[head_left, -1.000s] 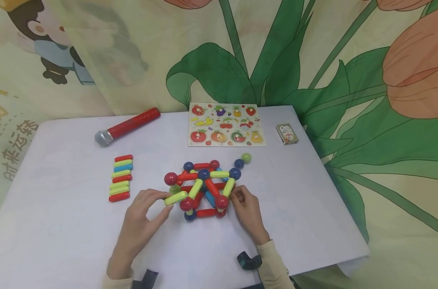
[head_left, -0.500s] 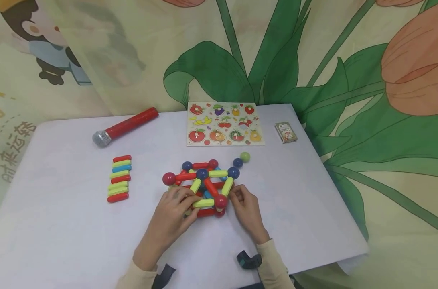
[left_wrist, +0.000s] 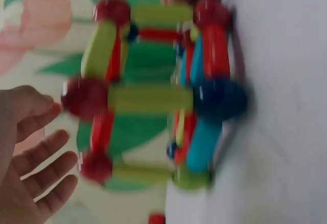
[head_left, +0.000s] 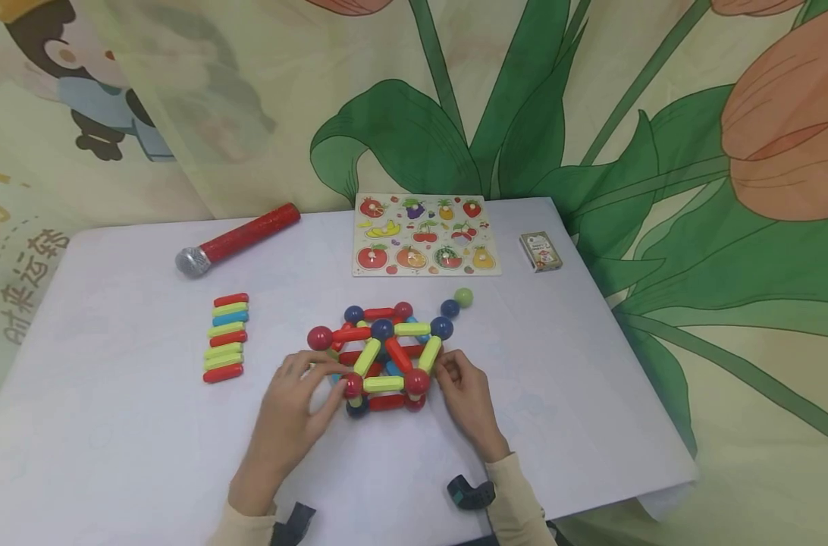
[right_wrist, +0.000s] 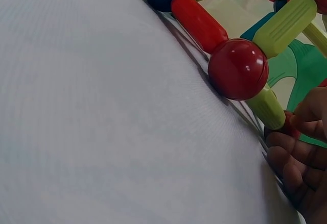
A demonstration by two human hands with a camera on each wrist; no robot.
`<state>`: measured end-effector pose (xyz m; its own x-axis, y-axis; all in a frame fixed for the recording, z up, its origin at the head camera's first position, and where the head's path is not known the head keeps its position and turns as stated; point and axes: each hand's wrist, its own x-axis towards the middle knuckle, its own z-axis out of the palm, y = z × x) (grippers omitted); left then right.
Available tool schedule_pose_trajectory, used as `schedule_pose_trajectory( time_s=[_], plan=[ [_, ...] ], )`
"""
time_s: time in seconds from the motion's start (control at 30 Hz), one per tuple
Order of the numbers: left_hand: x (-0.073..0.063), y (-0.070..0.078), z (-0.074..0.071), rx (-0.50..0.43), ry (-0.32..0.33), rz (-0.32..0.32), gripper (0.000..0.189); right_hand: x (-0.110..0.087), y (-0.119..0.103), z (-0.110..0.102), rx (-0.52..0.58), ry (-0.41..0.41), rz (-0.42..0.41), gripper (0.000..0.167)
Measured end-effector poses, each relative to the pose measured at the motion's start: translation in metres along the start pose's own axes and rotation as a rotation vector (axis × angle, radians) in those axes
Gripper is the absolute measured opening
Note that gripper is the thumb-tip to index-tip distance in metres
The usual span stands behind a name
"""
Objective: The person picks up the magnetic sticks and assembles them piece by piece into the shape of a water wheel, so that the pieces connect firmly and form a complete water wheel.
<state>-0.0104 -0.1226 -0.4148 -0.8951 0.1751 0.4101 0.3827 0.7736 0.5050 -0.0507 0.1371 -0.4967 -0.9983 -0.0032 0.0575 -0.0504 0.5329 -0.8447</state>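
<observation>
A frame of coloured magnetic rods and balls stands mid-table, its front yellow rod (head_left: 384,384) running between two red balls. At its front left corner my left hand (head_left: 287,425) has its fingertips right at the upper red ball (left_wrist: 86,97), the other fingers loosely spread. Below that ball, a blue ball (left_wrist: 220,99) sits on the table. My right hand (head_left: 470,402) stays low at the frame's right side, its fingers curled. In the right wrist view it pinches a mostly hidden red ball (right_wrist: 292,126) at the end of a short yellow rod (right_wrist: 267,109).
Left of the frame lies a column of loose rods (head_left: 226,337). Farther back are a red toy microphone (head_left: 243,236), a fruit puzzle board (head_left: 426,233) and a small box (head_left: 541,252). A blue ball (head_left: 450,307) and a green ball (head_left: 463,297) extend from the frame's back right.
My left hand has brought the yellow rod in between the two front red balls, let it go and drawn back left to the corner ball. The right hand has kept its place.
</observation>
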Motion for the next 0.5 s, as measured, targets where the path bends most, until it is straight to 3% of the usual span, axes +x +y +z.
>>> schedule_pose_trajectory(
  time_s=[0.13,0.2,0.33,0.5],
  plan=[
    [-0.015,-0.041,-0.020,0.037,0.100,-0.213,0.032,0.000,0.001,0.000,-0.001,0.002,-0.004,0.005],
    [-0.024,-0.063,-0.030,0.060,0.109,-0.318,0.035,0.000,0.001,0.000,-0.005,0.004,-0.006,0.005],
    [-0.039,-0.101,-0.042,0.094,0.023,-0.508,0.043,0.000,0.001,0.000,-0.009,0.005,-0.011,0.004],
    [-0.049,-0.126,-0.046,0.088,-0.118,-0.631,0.052,0.000,0.002,0.001,-0.007,0.000,-0.006,0.005]
  ],
)
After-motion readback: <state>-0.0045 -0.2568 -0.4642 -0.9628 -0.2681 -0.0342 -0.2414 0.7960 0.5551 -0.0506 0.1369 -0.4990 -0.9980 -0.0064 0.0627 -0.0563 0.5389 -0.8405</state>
